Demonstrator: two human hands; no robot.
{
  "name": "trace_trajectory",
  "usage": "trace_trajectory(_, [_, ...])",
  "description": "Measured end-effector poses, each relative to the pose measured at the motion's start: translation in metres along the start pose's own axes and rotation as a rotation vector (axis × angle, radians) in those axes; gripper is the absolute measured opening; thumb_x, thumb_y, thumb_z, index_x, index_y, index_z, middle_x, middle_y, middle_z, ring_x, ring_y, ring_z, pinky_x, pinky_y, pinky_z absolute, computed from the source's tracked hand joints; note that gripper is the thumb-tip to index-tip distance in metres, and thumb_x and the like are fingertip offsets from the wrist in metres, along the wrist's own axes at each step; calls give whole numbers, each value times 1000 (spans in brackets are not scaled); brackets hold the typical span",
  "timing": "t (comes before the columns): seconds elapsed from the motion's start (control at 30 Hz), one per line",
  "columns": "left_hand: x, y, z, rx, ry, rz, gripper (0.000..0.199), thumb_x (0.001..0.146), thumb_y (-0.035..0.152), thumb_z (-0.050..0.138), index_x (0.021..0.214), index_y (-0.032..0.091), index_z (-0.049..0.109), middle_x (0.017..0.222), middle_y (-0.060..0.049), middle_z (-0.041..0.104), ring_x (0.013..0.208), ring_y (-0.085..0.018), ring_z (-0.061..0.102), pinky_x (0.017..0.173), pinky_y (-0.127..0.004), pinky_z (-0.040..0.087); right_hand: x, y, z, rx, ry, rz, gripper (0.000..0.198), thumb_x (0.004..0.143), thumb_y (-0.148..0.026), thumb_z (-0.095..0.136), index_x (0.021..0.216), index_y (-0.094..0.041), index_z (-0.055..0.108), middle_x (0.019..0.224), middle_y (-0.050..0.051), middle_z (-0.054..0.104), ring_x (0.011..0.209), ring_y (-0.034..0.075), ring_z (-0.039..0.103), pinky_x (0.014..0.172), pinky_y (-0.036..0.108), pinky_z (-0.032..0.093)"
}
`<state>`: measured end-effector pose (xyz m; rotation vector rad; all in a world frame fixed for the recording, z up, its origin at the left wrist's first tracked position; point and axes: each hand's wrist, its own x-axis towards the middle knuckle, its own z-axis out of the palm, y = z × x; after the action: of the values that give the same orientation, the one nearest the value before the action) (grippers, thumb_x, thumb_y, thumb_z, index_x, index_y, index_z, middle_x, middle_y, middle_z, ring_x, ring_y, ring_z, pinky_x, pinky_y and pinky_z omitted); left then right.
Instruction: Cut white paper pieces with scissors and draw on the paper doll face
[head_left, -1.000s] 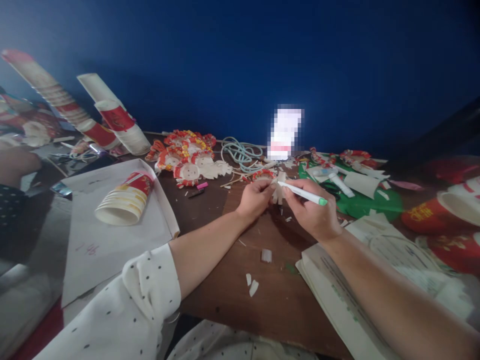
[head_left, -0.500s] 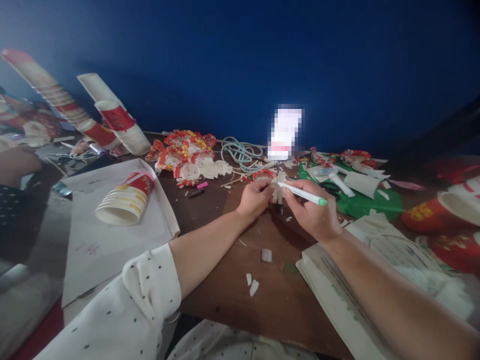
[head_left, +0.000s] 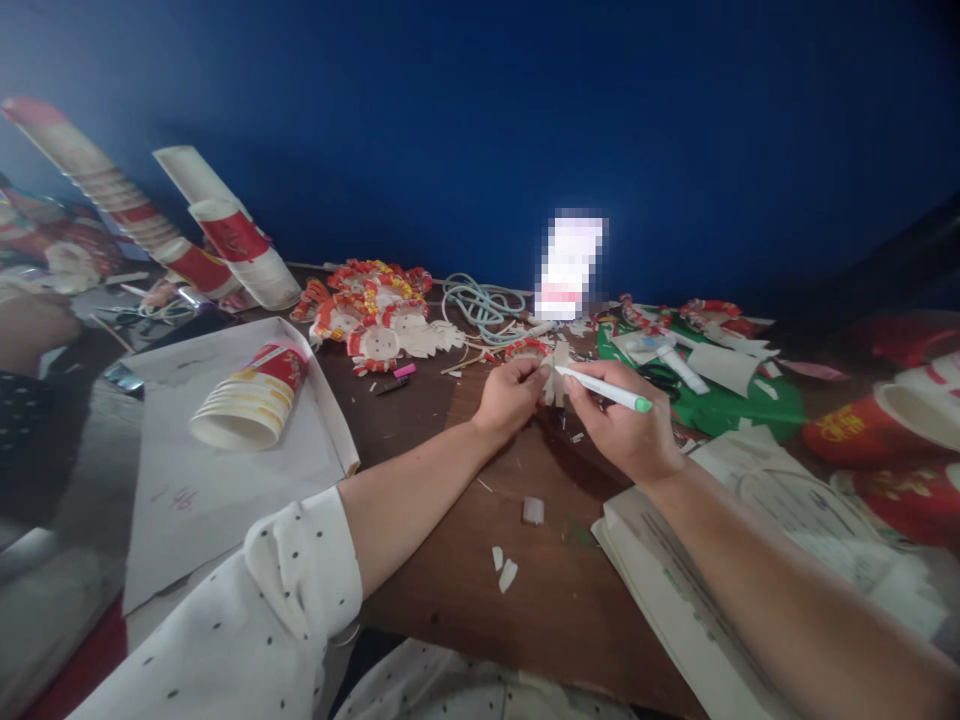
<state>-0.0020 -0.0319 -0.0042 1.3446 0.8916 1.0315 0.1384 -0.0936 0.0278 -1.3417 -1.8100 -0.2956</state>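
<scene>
White paper cutout (head_left: 556,372), fringed at the edge, pinched between fingertips of left hand (head_left: 510,396) just above brown wooden table (head_left: 465,580), at about 12 o'clock from the table's middle. Left hand curled closed around the cutout's left side, thumb on top. Right hand (head_left: 626,430) at 3 o'clock of the cutout, fingers folded tight around a white pen (head_left: 604,387) with a green cap end pointing toward 4 o'clock; tip of the pen touching the cutout. Both forearms bare, left sleeve (head_left: 277,600) white with dark dots at 7 o'clock.

Resting on a white sheet (head_left: 225,470) at 9 o'clock: a lying stack of paper cups (head_left: 251,400), red band near the base, mouth turned toward 7 o'clock. Farther out at 10 o'clock, two long cup stacks (head_left: 225,235) leaning against a deep blue wall (head_left: 480,120). At 11 o'clock of the hands, a heap of red and yellow cup crafts (head_left: 371,310) with round white faces. At 12 o'clock, a coil of pale blue cord (head_left: 484,300), with a blurred bright patch just beside it. At 2 o'clock, a green sheet (head_left: 724,410) bearing white scraps and glue tubes (head_left: 679,365). At 3 o'clock, red cups (head_left: 862,425), blurred. At 5 o'clock, printed papers (head_left: 690,590) under the right forearm. Small white paper scraps (head_left: 506,570) scattered on the wood at 6 o'clock.
</scene>
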Motion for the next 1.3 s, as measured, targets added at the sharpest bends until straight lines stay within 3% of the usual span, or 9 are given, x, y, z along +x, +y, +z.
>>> trace_trajectory(1.3, [0, 4, 1, -42, 28, -25, 23, 82, 35, 57, 69, 16, 57, 50, 5, 47, 41, -5, 39, 43, -19, 30, -1, -1, -1, 48, 5, -8, 11, 88, -28, 58, 93, -20, 65, 85, 6, 72, 78, 19, 69, 72, 29, 55])
